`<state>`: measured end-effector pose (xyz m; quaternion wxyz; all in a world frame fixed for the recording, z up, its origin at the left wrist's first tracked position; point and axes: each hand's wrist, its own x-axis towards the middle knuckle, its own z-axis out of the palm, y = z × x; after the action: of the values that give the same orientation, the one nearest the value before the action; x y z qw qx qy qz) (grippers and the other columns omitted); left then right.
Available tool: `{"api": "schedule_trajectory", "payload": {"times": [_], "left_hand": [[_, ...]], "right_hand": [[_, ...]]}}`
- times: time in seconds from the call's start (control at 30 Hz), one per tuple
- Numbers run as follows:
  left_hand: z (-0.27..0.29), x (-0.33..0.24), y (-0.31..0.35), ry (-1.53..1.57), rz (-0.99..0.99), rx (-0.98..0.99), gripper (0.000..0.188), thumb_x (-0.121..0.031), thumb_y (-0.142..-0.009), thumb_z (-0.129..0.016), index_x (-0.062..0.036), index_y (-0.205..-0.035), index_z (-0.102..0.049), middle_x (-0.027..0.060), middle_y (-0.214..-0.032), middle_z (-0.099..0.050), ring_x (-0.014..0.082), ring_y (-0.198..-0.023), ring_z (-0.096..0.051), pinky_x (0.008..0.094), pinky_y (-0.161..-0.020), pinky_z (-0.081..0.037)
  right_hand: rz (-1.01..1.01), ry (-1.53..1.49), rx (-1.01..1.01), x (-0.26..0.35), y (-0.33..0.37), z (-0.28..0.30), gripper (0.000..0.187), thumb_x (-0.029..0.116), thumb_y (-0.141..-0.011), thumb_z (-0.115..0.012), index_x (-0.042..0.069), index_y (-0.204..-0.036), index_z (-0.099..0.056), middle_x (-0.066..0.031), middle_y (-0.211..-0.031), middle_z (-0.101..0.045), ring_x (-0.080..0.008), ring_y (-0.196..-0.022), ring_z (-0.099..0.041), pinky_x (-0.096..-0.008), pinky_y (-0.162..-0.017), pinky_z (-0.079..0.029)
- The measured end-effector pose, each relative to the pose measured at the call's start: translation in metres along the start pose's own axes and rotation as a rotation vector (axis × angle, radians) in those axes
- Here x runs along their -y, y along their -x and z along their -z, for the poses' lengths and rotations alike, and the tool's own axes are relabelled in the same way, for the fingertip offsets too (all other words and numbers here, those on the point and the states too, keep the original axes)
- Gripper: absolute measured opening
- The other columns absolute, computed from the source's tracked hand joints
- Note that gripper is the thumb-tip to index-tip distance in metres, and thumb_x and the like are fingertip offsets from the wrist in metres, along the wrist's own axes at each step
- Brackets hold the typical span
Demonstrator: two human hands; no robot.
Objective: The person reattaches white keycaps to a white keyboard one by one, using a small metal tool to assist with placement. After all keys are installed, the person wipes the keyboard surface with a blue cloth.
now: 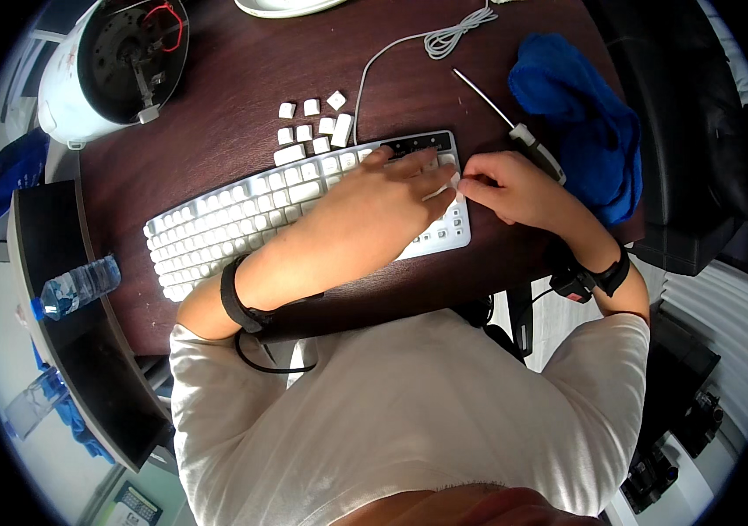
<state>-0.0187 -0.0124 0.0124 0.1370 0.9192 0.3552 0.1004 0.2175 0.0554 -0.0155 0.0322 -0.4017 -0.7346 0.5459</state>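
Observation:
A white keyboard [242, 213] lies at a slant on the dark wooden table, most of its keycaps in place. At its right end several keys lack caps, and bare switches show. My left hand [391, 197] rests over this right part, fingers stretched out and apart toward the upper right corner. Beside the right edge, my right hand [514, 188] is closed in a pinch, its fingertips close to those of the left. Whatever it pinches is too small to make out. Loose white keycaps [304, 132] are scattered just beyond the keyboard.
A screwdriver [523, 136] and a blue cloth [580, 123] lie at the right. The coiled grey cable [448, 41] is at the back. An open white appliance housing [71, 96] stands far left. A water bottle [80, 287] lies on the left-hand shelf.

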Motion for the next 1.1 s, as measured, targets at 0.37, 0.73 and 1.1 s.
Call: {"api": "schedule_trajectory", "payload": {"times": [0.37, 0.73, 1.1], "left_hand": [[0.000, -0.005, 0.003, -0.123, 0.041, 0.078, 0.039, -0.006, -0.085, -0.062, -0.0074, -0.123, -0.067, 0.0035, -0.143, -0.056, 0.0255, -0.136, -0.047, 0.0482, -0.105, -0.044], [0.003, -0.007, 0.005, -0.152, 0.036, 0.074, 0.048, -0.007, -0.085, -0.064, -0.0036, -0.133, -0.059, 0.0073, -0.141, -0.056, 0.0270, -0.134, -0.050, 0.0495, -0.105, -0.045], [0.004, -0.007, 0.005, -0.117, 0.049, 0.086, 0.052, -0.004, -0.084, -0.063, -0.0020, -0.135, -0.056, 0.0103, -0.145, -0.053, 0.0288, -0.136, -0.048, 0.0501, -0.105, -0.044]], "right_hand": [[-0.010, 0.050, 0.002, 0.018, 0.003, -0.002, 0.025, 0.023, -0.091, -0.071, -0.001, -0.088, -0.065, -0.0102, -0.071, -0.066, -0.0152, -0.062, -0.062, -0.0295, -0.055, -0.046], [-0.151, -0.033, 0.100, 0.024, 0.001, 0.002, 0.020, 0.019, -0.096, -0.064, 0.000, -0.090, -0.061, -0.0035, -0.062, -0.058, -0.0086, -0.043, -0.050, -0.0245, -0.041, -0.037], [-0.117, -0.129, 0.061, 0.012, 0.003, -0.004, 0.021, 0.018, -0.098, -0.062, -0.001, -0.090, -0.061, -0.0042, -0.067, -0.061, -0.0075, -0.043, -0.050, -0.0229, -0.041, -0.036]]}}
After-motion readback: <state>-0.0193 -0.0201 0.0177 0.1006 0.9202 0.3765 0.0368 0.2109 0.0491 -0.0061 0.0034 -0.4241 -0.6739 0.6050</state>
